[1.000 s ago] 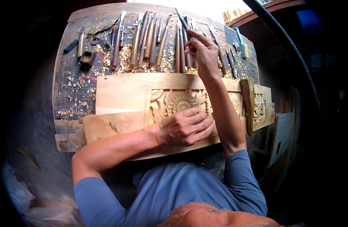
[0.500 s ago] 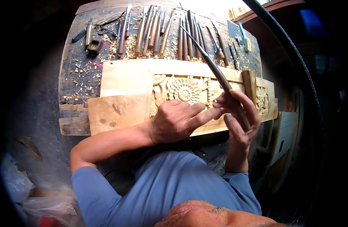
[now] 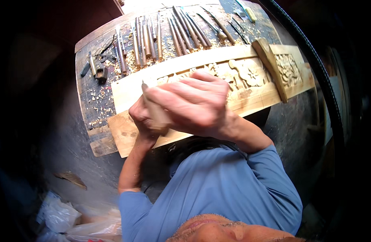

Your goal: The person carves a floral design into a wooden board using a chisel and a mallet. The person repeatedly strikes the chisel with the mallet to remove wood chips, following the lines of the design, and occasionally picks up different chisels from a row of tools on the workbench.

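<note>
Both my hands meet over the near left part of a pale carved wooden panel (image 3: 230, 105). My left hand (image 3: 138, 117) is closed around a wood-handled chisel (image 3: 156, 114), which is blurred and seen nearly end-on. My right hand (image 3: 193, 101), smeared by motion, comes across from the right with its fingers bent over the chisel's upper part. The hands hide the panel's left carving. Leaf and flower relief (image 3: 250, 73) shows to their right, inside a recessed field.
Several wood-handled chisels (image 3: 147, 42) lie in a row across the back of the shaving-strewn workbench (image 3: 88, 97). A wooden bar (image 3: 271, 66) crosses the panel at right. A black cable (image 3: 314, 56) hangs at far right; plastic bags (image 3: 60, 213) lie low at left.
My right hand has brought the chisel leftward and lower, and my left hand has closed around it. The view has shifted and tilted, showing more of the panel's right end.
</note>
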Demonstrator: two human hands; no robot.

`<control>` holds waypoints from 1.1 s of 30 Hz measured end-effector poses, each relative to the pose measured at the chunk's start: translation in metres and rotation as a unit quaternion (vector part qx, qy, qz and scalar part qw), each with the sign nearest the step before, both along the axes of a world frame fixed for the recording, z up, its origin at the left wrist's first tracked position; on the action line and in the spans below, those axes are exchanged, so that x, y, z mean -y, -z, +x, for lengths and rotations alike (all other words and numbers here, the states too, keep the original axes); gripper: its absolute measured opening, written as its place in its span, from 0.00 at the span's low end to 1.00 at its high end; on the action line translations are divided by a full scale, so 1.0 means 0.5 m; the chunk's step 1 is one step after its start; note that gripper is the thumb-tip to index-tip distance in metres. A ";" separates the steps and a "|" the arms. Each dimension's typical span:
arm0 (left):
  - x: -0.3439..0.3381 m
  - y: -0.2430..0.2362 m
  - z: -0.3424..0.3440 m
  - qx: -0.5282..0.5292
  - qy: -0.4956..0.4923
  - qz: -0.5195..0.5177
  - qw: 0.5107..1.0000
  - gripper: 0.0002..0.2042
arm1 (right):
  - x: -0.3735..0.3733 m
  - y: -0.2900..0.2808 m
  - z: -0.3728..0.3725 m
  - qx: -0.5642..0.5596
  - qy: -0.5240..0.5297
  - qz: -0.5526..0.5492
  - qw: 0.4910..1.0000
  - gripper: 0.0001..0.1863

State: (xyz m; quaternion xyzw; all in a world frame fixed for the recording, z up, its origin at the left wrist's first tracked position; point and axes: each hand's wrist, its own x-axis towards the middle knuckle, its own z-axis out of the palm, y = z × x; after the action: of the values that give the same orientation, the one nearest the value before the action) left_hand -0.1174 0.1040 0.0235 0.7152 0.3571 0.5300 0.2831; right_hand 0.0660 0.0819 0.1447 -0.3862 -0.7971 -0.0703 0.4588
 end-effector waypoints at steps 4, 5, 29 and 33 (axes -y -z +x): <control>0.054 0.034 -0.035 0.104 -0.093 -0.116 0.983 0.26 | -0.089 0.008 -0.106 -0.094 0.008 0.133 0.987 0.09; 0.064 0.041 -0.026 0.322 -0.049 -0.156 0.932 0.32 | -0.107 0.017 -0.126 -0.092 -0.008 0.143 0.985 0.09; 0.082 0.018 -0.004 0.355 -0.010 -0.276 0.893 0.61 | -0.170 0.223 -0.294 -0.116 -0.195 -0.194 0.954 0.16; 0.084 0.023 -0.009 0.356 -0.008 -0.279 0.892 0.60 | -0.168 0.208 -0.271 -0.114 -0.224 -0.213 0.944 0.15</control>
State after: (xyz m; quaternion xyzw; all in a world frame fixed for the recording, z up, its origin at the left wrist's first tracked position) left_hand -0.1221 0.0622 0.0122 0.3673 0.3717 0.6298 0.5747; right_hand -0.0693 0.1659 0.0407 -0.2920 -0.8020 0.2497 0.4574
